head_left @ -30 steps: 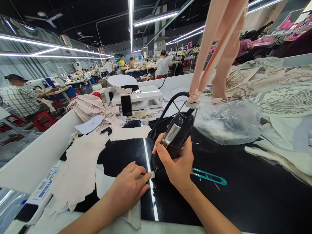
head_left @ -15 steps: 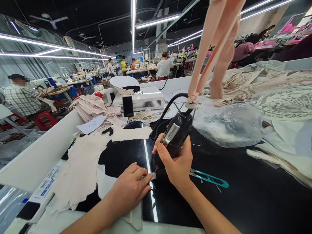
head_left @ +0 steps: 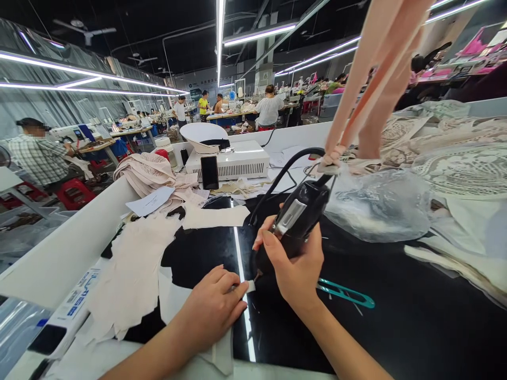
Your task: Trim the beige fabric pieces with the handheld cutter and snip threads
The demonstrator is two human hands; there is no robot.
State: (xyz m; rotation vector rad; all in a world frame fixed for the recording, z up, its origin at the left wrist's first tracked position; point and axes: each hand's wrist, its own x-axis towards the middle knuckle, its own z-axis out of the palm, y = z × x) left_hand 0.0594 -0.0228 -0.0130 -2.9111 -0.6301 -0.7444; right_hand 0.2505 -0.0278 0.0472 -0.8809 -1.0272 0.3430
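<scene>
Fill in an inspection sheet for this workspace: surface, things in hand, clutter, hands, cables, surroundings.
Surface: black sheet, glossy, reflecting a light strip.
Things in hand: black handheld tool, tilted; small pale piece at its lower end.
Clutter: pale fabric pieces, clear plastic bag, phone, teal-handled tool.
Hands: right hand grips the black handheld tool; left hand has its fingers at the small pale piece, exact contact hidden.
Cables: black cable arcs behind the black handheld tool; visible damage, nothing seen.
Surroundings: people at sewing tables beyond; peach fabric strips hang above.
</scene>
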